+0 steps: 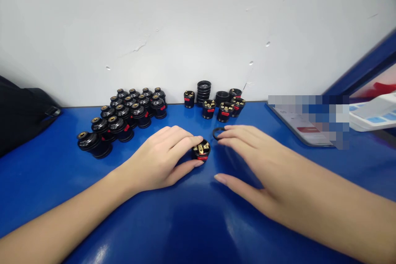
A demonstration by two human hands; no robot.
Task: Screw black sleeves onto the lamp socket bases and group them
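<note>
My left hand [163, 156] grips a lamp socket base [201, 150] between thumb and fingers. It is a short black cup with brass contacts facing up and a red piece on its front side. To its right, my right hand [250, 152] is open, thumb spread well away from the fingers. Its fingertips are at a black ring [218, 133]; whether they touch it I cannot tell. Behind both hands stand several similar open socket bases [225, 111] with red pieces, beside a stack of black threaded rings [203, 90].
Several closed black sockets [123, 115] with brass-threaded tops stand in rows at the left. A black bag [24, 111] is at the left edge. A phone-like device [301, 126], partly blurred out, and a white printed item [374, 113] lie at the right. Behind the blue table [139, 222] rises a white wall.
</note>
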